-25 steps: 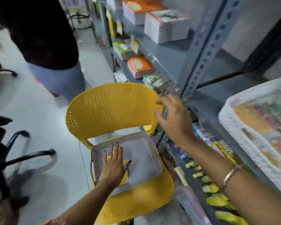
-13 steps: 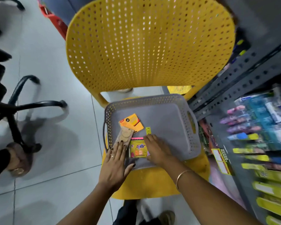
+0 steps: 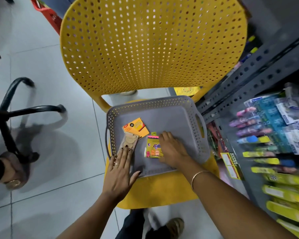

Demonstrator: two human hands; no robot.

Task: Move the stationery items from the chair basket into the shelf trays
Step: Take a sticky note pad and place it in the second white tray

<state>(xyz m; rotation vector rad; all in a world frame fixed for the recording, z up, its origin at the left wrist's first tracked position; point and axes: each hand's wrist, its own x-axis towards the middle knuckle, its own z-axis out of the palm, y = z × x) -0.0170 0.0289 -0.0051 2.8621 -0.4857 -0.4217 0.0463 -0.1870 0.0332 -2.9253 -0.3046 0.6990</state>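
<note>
A grey perforated basket [image 3: 188, 118] rests on the seat of a yellow chair [image 3: 152, 44]. Inside lie an orange sticky-note pack [image 3: 136, 127], a clear packet with beige round pieces [image 3: 129, 140] and a yellow-and-pink packet [image 3: 153, 147]. My left hand [image 3: 120, 171] lies flat over the basket's near left rim, fingertips touching the clear packet. My right hand [image 3: 173, 149] is inside the basket, fingers curled against the right edge of the yellow-and-pink packet, which still lies on the basket floor.
A grey metal shelf [image 3: 259, 71] stands to the right, its lower level packed with pens, highlighters and packets [image 3: 266, 144]. A black office chair base [image 3: 16, 111] and another person's foot [image 3: 10, 171] are on the left. A red crate [image 3: 47, 14] sits behind the chair.
The view swung down from the shelf to the chair. My right hand came off the chair back into the basket beside the yellow-and-pink packet. My left hand stays at the near rim.
</note>
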